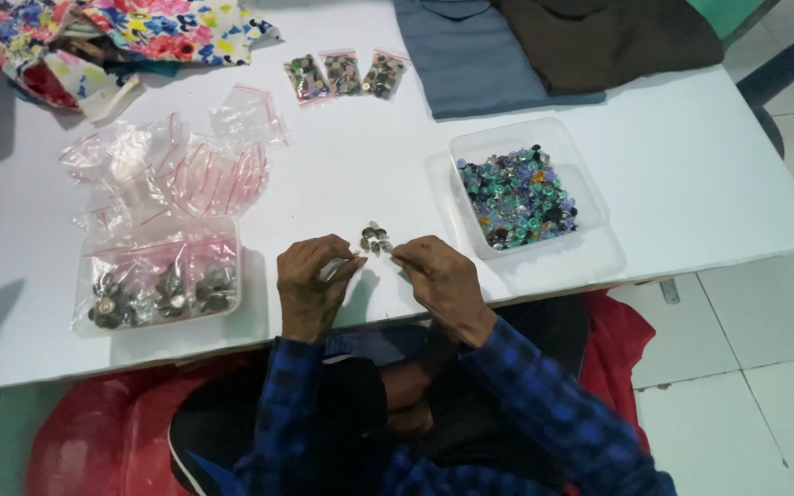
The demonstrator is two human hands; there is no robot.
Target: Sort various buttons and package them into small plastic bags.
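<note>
Your left hand [310, 280] sits at the near edge of the white desk [691, 184], its grip closed narrowly on a small clear bag [334, 268] pinched between thumb and fingers. Your right hand [438, 276] is just beside it, fingers drawn together in a tight pinch near the bag's mouth; whether a button is caught between those fingertips is too small to tell. Between and just beyond both hands lies a small pile of dark buttons [375, 238] on the bare desk, close to your fingertips but not touching them. To your right stands a clear plastic tub [590, 197] filled with mixed buttons in green, blue, purple and grey, resting on what looks like its own lid. To your left, a second clear tub [153, 321] holds several small bags already filled with dark metallic buttons. Behind that tub, a loose heap of empty clear bags with red strips [176, 165] spreads over the desk. Farther back, near the middle, three filled little bags [342, 75] lie side by side in a row. At the far left corner lies a floral cloth [140, 32], and at the far right a grey-blue cloth [466, 55] partly covered by a dark brown cloth [608, 37]. Your sleeves are blue and black check, and red cloth [85, 432] shows under the desk edge beside your lap.
</note>
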